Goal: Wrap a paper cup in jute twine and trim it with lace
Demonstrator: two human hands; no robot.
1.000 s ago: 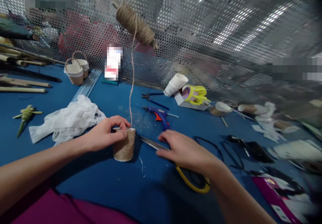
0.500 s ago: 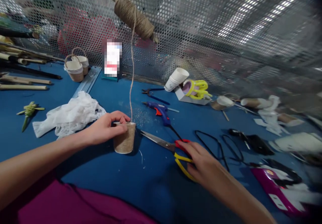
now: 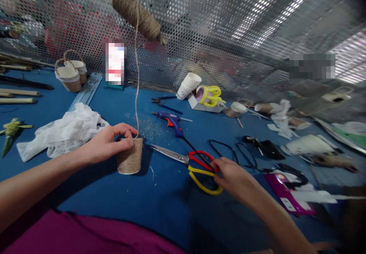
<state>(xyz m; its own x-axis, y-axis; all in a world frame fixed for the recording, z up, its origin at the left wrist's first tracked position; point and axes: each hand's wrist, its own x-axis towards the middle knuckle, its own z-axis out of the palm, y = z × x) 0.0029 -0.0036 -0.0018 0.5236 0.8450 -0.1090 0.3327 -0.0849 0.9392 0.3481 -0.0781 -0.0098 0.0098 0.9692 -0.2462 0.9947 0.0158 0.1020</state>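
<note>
A small paper cup wrapped in brown twine stands upright on the blue table. My left hand is closed on its rim, with the thumb outside and fingers over the top. A strand of twine drops from the spool to the rim at my fingertips. To the right lie scissors with one red and one yellow handle, their tips just short of the cup. My right hand has its curled fingers at the ends of the scissors' handles; part of the grip is hidden.
Behind the scissors lie a blue glue gun and pliers. White lace is left of the cup. Two small handled baskets, stacked paper cups and yellow tape stand along the mesh. A black cord loops right.
My right hand has laid the scissors on the table and slid back to the handle ends, exposing the loops. My left hand stays on the cup. The view has shifted right.
</note>
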